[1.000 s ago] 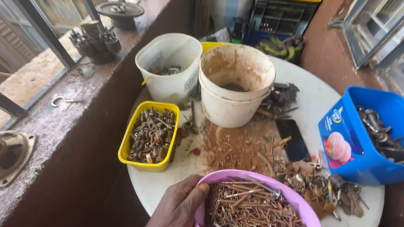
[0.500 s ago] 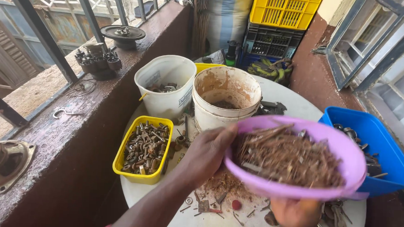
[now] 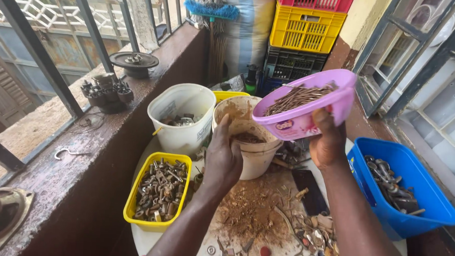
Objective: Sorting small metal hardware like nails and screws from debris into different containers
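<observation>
My right hand (image 3: 327, 142) holds a purple plastic bowl (image 3: 304, 118) full of rusty nails, raised and tilted above a dirty cream bucket (image 3: 254, 160). My left hand (image 3: 222, 158) grips the bucket's near rim, fingers curled over its edge. The bucket stands on a round white table (image 3: 146, 239) strewn with rust dust and small metal bits.
A yellow tub of rusty bolts (image 3: 158, 197) sits left of my arm. A white bucket (image 3: 181, 120) stands behind it. A blue tub of metal parts (image 3: 404, 189) is at the right. Stacked crates (image 3: 306, 29) stand behind. A concrete ledge with bars (image 3: 78, 157) runs along the left.
The purple bowl rose from low in front of me to above the cream bucket, now held by my right hand alone. My left hand left the bowl and took the bucket's rim.
</observation>
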